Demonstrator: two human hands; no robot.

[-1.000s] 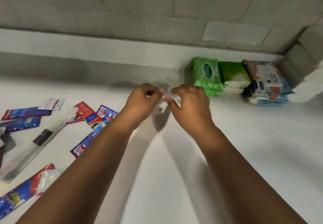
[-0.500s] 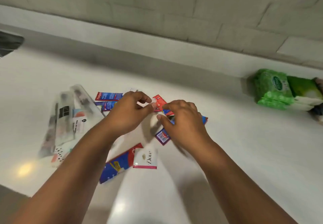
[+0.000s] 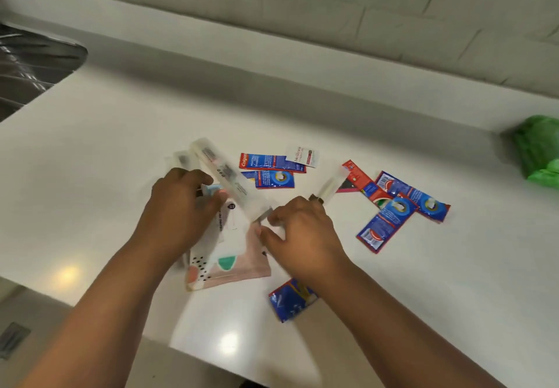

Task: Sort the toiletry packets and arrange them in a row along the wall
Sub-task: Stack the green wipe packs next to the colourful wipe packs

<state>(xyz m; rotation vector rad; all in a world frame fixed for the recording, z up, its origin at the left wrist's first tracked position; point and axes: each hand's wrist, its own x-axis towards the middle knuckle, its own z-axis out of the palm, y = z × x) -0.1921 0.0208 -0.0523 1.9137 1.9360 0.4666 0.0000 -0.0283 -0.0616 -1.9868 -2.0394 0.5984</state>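
Toward the tabletop's front edge, the left hand is closing on a clear toothbrush packet over a patterned pouch, while the right hand is pinching that packet's near end. Slick film could be slipping from such a light pinch. Rightward, toothpaste sachets are lying scattered mid-tabletop, and a green wipes pack is sitting against the tiled wall.

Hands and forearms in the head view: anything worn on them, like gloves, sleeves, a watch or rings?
Both hands are bare: no gloves on the left hand or the right hand. The forearms are uncovered as far as the frame's bottom edge, with no sleeve cuff in view. No watch, bracelet or ring shows; motion blur could hide something small.
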